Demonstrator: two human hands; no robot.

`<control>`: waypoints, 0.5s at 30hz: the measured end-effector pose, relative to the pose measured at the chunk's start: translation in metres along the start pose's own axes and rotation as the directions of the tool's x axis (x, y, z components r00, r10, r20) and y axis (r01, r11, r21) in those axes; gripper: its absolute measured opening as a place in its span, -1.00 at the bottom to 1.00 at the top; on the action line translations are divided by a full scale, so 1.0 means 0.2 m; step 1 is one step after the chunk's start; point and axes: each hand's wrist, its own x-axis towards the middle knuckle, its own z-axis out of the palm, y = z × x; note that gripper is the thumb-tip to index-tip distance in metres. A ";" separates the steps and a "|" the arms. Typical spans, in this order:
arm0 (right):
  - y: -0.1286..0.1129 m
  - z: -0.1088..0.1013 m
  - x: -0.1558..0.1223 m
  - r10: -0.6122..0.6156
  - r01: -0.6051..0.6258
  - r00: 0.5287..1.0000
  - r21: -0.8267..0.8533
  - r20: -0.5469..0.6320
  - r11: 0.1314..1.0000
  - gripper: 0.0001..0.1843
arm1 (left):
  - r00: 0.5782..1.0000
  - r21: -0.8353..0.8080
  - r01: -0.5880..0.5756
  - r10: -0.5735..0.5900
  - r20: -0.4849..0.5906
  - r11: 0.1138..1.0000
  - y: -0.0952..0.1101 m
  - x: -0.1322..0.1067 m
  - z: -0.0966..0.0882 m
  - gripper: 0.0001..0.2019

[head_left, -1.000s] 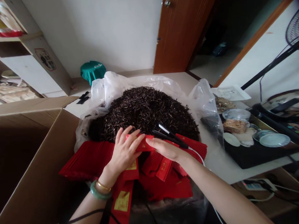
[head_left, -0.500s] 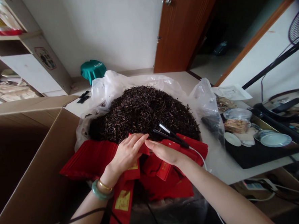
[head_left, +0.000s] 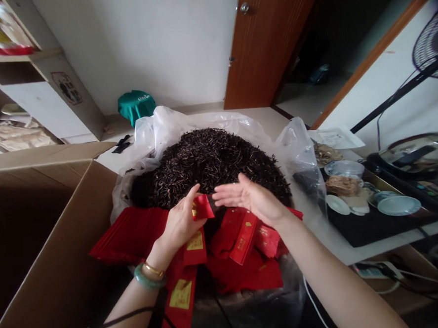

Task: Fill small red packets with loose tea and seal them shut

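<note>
My left hand, with a green bangle and a gold bracelet at its wrist, grips a small red packet between thumb and fingers. To the right, my right hand is held open, its fingers stretched toward the packet with a small gap between. Behind both hands rises a large heap of dark dried tea leaves in a clear plastic bag. Flat red packets stand in a dense row at the left. Several more red packets with gold print lie below my right hand.
An open cardboard box stands close on the left. At the right, a black tray bears clear tubs and lids. A white cord runs below my right forearm. A black cable crosses my left forearm.
My hands have parted; the right one has turned and opened, while the left keeps the red packet. The black hair-straightener-like tool with white plates no longer shows near my right hand.
</note>
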 end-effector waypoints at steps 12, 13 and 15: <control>0.15 0.14 0.40 0.072 0.072 0.995 -0.996 0.076 0.050 0.14 | 0.972 -0.229 0.213 -0.230 -0.047 0.950 -0.02 0.01 -0.03 -0.06; 0.15 0.17 0.41 0.068 0.072 0.995 -0.997 0.071 -0.002 0.08 | 0.969 -0.245 0.222 -0.241 -0.050 0.944 -0.02 0.02 -0.04 -0.06; 0.14 0.20 0.41 0.043 0.074 0.997 -0.996 0.071 -0.058 -0.09 | 0.965 -0.261 0.234 -0.257 -0.057 0.936 -0.03 0.02 -0.04 -0.06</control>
